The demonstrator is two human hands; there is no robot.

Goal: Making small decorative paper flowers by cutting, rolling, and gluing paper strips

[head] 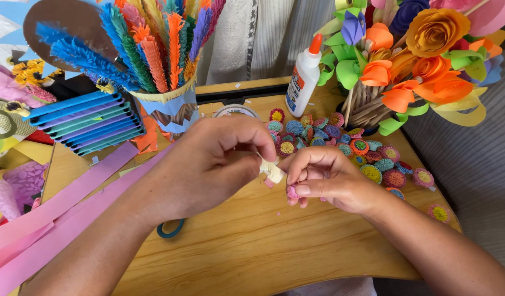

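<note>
Cream paper coil (272,171) sits pinched between the fingertips of the left hand (208,164) and right hand (326,178), both curled palm-down over the wooden table (252,241).

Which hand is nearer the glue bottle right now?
Right. The right hand sits just below and slightly right of the glue bottle; the left hand lies farther off, down to its left.
</note>
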